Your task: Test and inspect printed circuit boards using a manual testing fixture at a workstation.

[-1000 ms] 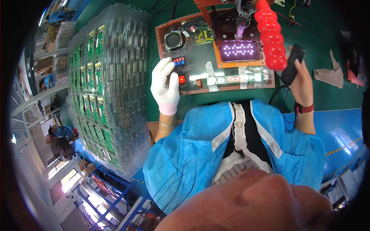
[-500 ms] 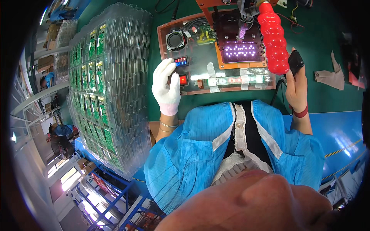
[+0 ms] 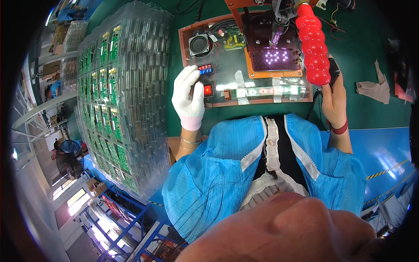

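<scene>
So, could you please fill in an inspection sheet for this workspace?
Surface: dark green tabletop
Job's things: flat brown box with clear cover; lit purple LED panel; red beaded plastic handle
Clutter: beige cloth-like scrap, right side
Hands: white gloved left hand at red and blue rectangular display, contact unclear; bare right hand grips partly hidden black object
Cables: black cable near right hand
Surroundings: stacked clear plastic trays with green circuit boards, left

Gloved left hand (image 3: 188, 97), thumb apart from the fingers, right beside the glowing meter (image 3: 206, 69) and red switch (image 3: 208, 90)! The bare right hand (image 3: 335, 102) grips a black device (image 3: 334, 72), part-hidden by the red handle (image 3: 313, 50). Lights (image 3: 276, 55) shine on the dark panel (image 3: 262, 32), a speaker (image 3: 199, 44) sits in the case (image 3: 229, 65), and trays (image 3: 150, 96) of green boards (image 3: 104, 48) tower at the left!
</scene>
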